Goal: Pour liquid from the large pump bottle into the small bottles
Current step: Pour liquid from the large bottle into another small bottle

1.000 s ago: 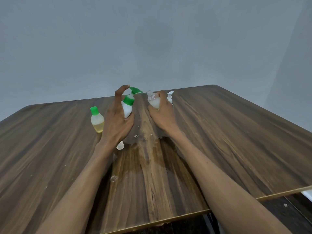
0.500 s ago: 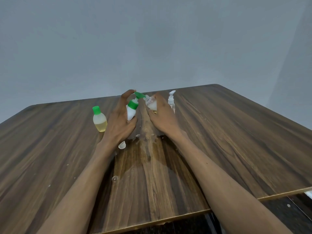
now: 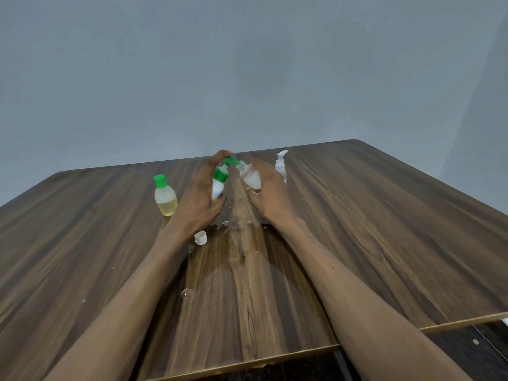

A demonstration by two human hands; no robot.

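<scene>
Dark wood-grain table (image 3: 384, 229), glossy wet patch and a few bubbles between the forearms, plain grey wall (image 3: 247, 78) beyond. White pump bottle (image 3: 218, 185) with green collar and green spout, gripped in the left hand (image 3: 196, 200), fingertip up on the pump head, spout aimed at the mouth of the small clear bottle (image 3: 249, 177). Small bottle tilted toward it, milky liquid inside, clutched in the right hand (image 3: 268, 193). Left of the left hand, small green-capped bottle (image 3: 165, 196) of yellow liquid, upright. Just beyond the right hand, clear bottle with white pump (image 3: 281, 165). Loose white cap (image 3: 200, 238) beside the left wrist.
</scene>
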